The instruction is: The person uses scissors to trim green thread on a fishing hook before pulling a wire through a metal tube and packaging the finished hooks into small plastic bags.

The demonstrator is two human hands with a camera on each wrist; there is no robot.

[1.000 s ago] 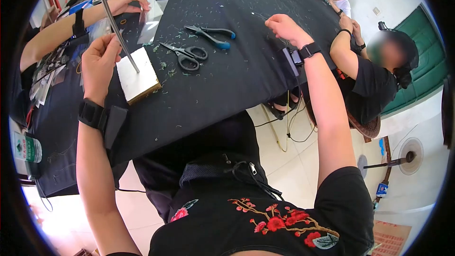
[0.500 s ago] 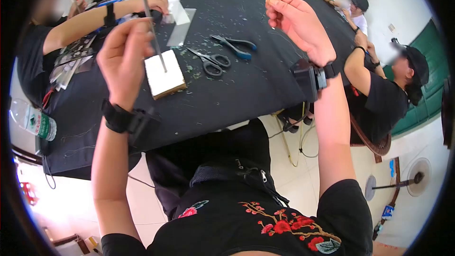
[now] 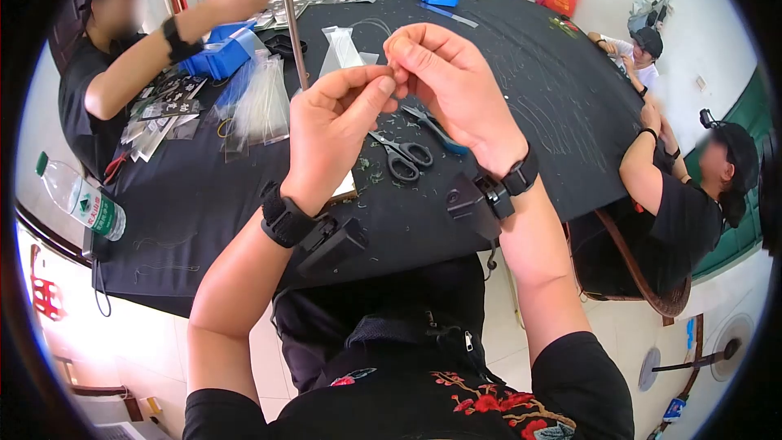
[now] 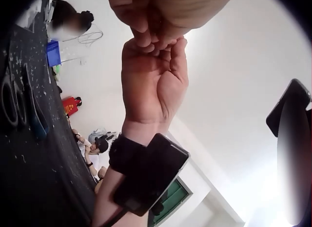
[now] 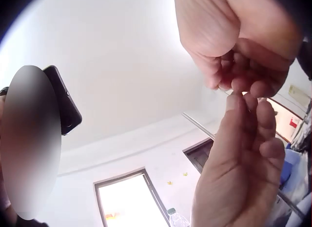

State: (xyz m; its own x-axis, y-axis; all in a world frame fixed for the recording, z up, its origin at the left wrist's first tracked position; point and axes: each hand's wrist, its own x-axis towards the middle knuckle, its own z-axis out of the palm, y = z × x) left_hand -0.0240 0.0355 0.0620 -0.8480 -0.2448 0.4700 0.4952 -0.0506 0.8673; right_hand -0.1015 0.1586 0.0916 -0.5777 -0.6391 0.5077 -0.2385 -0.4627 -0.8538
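Observation:
Both hands meet in front of the chest, fingertips to fingertips. My left hand (image 3: 330,126) curls its fingers, with thumb and forefinger pinched at the meeting point. From the other side my right hand (image 3: 456,85) pinches a thin strand (image 3: 376,22), which loops out beyond the fingertips. In the right wrist view a short bit of the strand (image 5: 224,91) shows between the two hands; the rest there is hidden by fingers. An upright metal rod (image 3: 293,28) stands beyond the left hand. Its white block (image 3: 346,187) is mostly covered by that hand.
Black-handled scissors (image 3: 401,155) and blue-handled pliers (image 3: 440,130) lie on the black cloth (image 3: 521,187) below the hands. Clear plastic bags (image 3: 265,102), a blue bin (image 3: 220,53) and a water bottle (image 3: 81,195) are to the left. Other people sit around the table.
My left hand has left the metal rod and moved right. My right hand has come inward with the strand, and the two now meet. The head view has tilted up.

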